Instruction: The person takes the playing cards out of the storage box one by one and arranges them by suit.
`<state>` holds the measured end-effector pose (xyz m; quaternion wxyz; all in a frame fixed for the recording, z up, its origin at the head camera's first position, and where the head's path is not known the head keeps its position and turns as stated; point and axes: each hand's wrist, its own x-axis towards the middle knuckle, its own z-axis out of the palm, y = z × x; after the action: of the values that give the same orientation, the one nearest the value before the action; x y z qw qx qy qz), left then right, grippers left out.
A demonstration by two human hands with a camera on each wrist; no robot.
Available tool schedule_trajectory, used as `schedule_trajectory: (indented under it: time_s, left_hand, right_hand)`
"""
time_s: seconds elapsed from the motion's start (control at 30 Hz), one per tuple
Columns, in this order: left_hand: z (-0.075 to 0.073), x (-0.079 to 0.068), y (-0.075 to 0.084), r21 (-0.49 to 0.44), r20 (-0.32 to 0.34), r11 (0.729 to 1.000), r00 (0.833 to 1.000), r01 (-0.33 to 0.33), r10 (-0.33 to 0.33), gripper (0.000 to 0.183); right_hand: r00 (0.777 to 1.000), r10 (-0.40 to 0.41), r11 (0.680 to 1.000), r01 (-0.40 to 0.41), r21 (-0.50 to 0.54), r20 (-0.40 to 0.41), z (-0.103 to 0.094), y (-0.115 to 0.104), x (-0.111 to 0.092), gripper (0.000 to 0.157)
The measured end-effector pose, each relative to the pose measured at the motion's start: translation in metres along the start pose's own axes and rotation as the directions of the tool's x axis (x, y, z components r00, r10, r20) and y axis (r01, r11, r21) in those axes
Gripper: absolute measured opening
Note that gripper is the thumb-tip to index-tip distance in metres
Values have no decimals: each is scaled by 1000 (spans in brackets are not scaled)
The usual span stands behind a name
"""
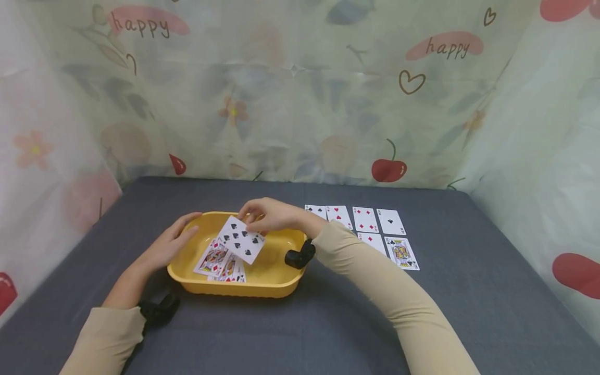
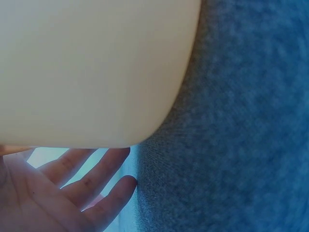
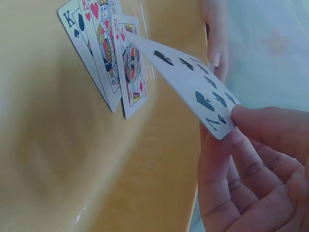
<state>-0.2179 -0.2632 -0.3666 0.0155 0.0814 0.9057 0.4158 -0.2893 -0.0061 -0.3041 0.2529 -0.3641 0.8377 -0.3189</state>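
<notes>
My right hand (image 1: 272, 214) pinches a seven of spades (image 1: 241, 240) between thumb and fingers above the yellow tray (image 1: 234, 288). In the right wrist view the card (image 3: 193, 79) is tilted, its far end near the kings in the tray. These are the king of spades (image 3: 77, 36), king of hearts (image 3: 104, 48) and king of diamonds (image 3: 131, 67), overlapping. At the tray's left rim is my left hand (image 1: 166, 246), thumb over the rim. The left wrist view shows its fingers (image 2: 91, 183) extended beside the tray's outer wall (image 2: 96, 87).
Right of the tray, face-up cards lie in two rows on the dark grey cloth (image 1: 347, 317), among them a king of clubs (image 1: 401, 253) and a two of diamonds (image 1: 372, 241). My right forearm partly covers them. A patterned curtain (image 1: 290, 104) surrounds the table.
</notes>
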Motion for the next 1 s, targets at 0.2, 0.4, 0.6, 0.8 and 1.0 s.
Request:
schedule_trajectory:
  time_s: [0.2, 0.4, 0.6, 0.8, 1.0]
  left_hand:
    - [0, -1, 1, -6, 5, 1000, 1000, 2, -2, 56]
    - [0, -1, 2, -8, 6, 1000, 1000, 2, -2, 56]
    - [-1, -2, 1, -11, 3, 1000, 1000, -2, 2, 55]
    - [0, -2, 1, -16, 9, 1000, 1000, 1, 0, 55]
    - [-1, -2, 1, -12, 9, 1000, 1000, 5, -5, 56]
  right_hand:
    - [999, 13, 999, -12, 31, -34, -2, 3, -7, 34]
    - [997, 27, 999, -23, 49, -73, -7, 10, -16, 36]
    - [993, 45, 991, -31, 134, -109, -12, 18, -27, 39]
    - [987, 45, 986, -20, 168, -151, -17, 24, -37, 44]
    - [981, 49, 979, -10, 203, -188, -23, 33, -48, 45]
